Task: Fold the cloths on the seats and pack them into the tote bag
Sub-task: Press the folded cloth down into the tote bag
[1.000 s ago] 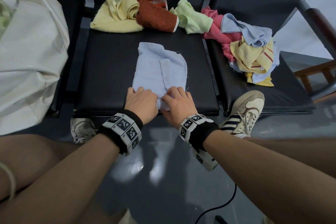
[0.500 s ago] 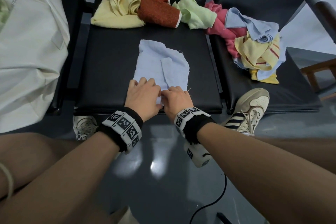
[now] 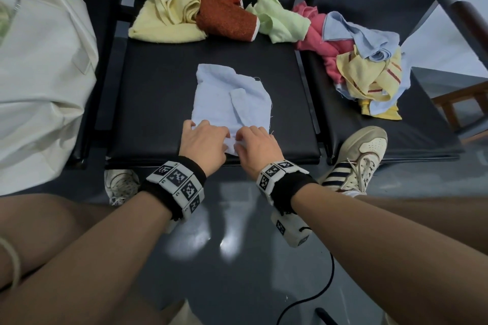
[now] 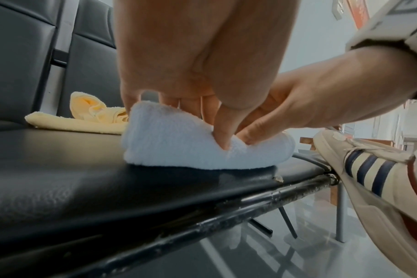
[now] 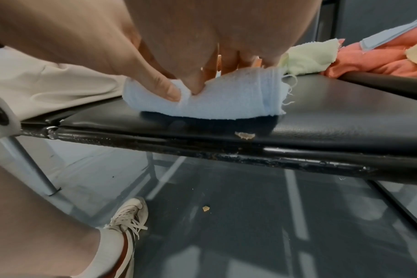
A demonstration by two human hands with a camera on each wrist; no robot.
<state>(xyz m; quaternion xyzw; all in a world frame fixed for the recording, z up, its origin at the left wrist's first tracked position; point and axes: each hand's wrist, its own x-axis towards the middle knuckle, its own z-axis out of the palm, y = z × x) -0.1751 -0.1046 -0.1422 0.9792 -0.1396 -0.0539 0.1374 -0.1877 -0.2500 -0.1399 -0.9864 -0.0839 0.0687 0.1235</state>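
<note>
A pale blue cloth [image 3: 229, 97] lies partly folded on the middle black seat [image 3: 155, 103]. Both hands are at its near edge. My left hand [image 3: 203, 137] pinches the near left part of the cloth [image 4: 179, 143] between thumb and fingers. My right hand [image 3: 253, 142] pinches the near right part of the cloth [image 5: 217, 101], which is lifted a little off the seat. The cream tote bag [image 3: 39, 82] sits on the seat at the left. Unfolded cloths lie at the back: yellow [image 3: 163, 10], rust-red [image 3: 224, 18], light green [image 3: 280, 21].
A heap of pink, blue and yellow striped cloths [image 3: 367, 66] covers the right seat [image 3: 396, 134]. My right shoe [image 3: 356, 163] rests against that seat's front edge; my left shoe [image 3: 118, 185] stands under the middle seat. A black cable [image 3: 317, 298] runs across the grey floor.
Both hands have drawn closer together at the cloth's near edge and pinched it, raising that edge slightly. The cloth's far part has not moved.
</note>
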